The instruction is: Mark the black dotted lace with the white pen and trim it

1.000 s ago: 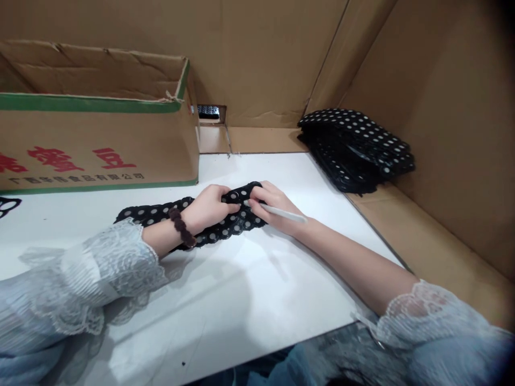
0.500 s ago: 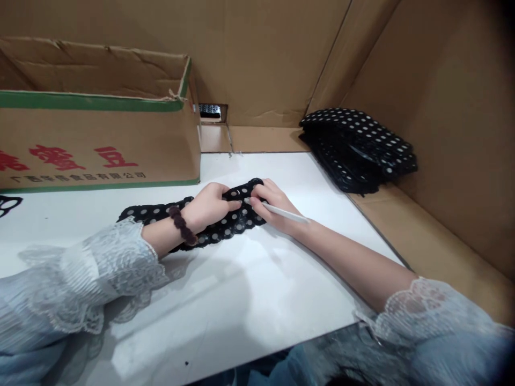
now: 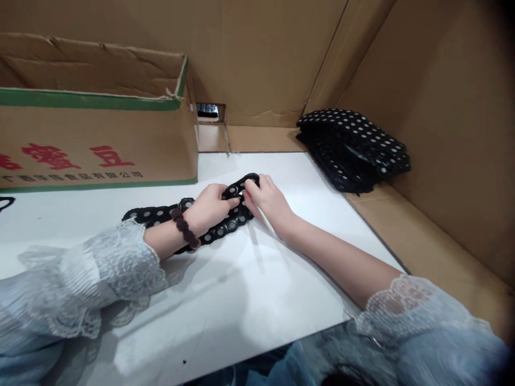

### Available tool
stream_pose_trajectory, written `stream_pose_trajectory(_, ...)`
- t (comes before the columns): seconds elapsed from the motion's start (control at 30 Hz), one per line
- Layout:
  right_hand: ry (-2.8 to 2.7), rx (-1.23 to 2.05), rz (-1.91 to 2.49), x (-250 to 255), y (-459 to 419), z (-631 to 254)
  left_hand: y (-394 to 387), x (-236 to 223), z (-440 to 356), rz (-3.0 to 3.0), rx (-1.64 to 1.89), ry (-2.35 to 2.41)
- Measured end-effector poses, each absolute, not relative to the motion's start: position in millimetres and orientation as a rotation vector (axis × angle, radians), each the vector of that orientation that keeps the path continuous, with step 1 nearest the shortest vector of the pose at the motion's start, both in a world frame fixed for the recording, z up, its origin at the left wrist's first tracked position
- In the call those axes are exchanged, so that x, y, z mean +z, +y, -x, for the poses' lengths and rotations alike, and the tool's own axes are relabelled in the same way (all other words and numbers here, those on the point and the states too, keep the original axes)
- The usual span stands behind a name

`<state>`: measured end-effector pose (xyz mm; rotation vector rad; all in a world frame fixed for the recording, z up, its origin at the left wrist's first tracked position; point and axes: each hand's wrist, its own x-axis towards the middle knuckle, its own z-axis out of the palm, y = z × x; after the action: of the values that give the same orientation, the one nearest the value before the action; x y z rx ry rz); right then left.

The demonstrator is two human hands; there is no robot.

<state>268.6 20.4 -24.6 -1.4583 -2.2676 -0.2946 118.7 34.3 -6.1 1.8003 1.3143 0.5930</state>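
Observation:
A black polka-dot sheet [image 3: 232,226] with scalloped edges lies on the white table, and a slit shows open near its right end. My left hand [image 3: 211,206] rests across its middle, thumb and fingers closed on the material. At the right end, my right hand [image 3: 270,201] is closed, its fingertips touching the dotted piece by the slit. A slim white pen-like tool [image 3: 270,227] shows partly beneath that hand; its tip is hidden.
A large open cardboard box [image 3: 96,139] with green edging stands at the left. Several folded polka-dot pieces [image 3: 356,147] are piled at the back right. Cardboard walls [image 3: 261,59] rise behind and to the right. A black looped piece [image 3: 6,202] shows at the left edge.
My right hand has turned over, so the white tool is now mostly hidden under it. The slit by its fingertips has opened wider. My left hand stays nearly in place.

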Motion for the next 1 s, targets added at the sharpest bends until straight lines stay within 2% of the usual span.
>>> stream_pose_trajectory(0.13, -2.206, -0.118, 1.39, -19.9, 17.5, -276.6, 39.5, -3.2, -114.6, -1.94, 0.529, 1.307)
stream_pose_trajectory(0.27, -2.142, 0.433, 1.297, -10.7, 12.4, -289.5, 44.1, -4.4, -110.9, -2.041, 0.494, 1.235)
stream_pose_trajectory(0.37, -2.07, 0.676, 1.305, -6.7, 10.2, -295.2, 44.6, -5.4, -109.8, -2.02, 0.483, 1.198)
stream_pose_trajectory(0.57, -2.019, 0.812, 1.26, -9.5, 12.6, -295.9, 42.8, -3.6, -108.0, -2.048, 0.499, 1.159)
stream_pose_trajectory(0.77, -1.999, 0.871, 1.168, -5.0, 9.6, -294.0, 44.3, -0.9, -106.6, -2.126, 0.352, 1.115)
stream_pose_trajectory(1.0, -2.076, 0.775, 1.189, -7.7, 9.7, -292.2, 41.3, 0.6, -108.7, -2.033, 0.367, 1.211)
